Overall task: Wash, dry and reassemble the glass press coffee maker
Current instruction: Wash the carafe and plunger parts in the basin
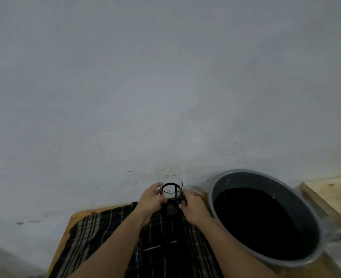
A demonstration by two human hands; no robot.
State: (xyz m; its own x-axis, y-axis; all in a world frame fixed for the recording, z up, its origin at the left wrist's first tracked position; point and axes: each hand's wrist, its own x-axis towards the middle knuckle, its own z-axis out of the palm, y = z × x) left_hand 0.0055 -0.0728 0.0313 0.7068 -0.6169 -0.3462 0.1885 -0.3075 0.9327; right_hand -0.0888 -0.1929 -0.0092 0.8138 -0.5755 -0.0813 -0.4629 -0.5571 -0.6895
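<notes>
Glass beaker (170,186) stands upright in its black frame (172,205) on the striped cloth (105,233), far centre between both hands, left hand (150,199) curled round the glass, right hand (193,207) gripping the frame, so it's equally close to either.

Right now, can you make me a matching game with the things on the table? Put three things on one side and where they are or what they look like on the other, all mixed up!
Things:
1. glass beaker
2. grey basin
3. striped cloth

Descriptions:
A. spread flat over the wooden table
B. sits in a black frame, between the left hand and the right hand
C. holds dark water, to the right of the hands

Pairs: 1-B, 2-C, 3-A
</notes>
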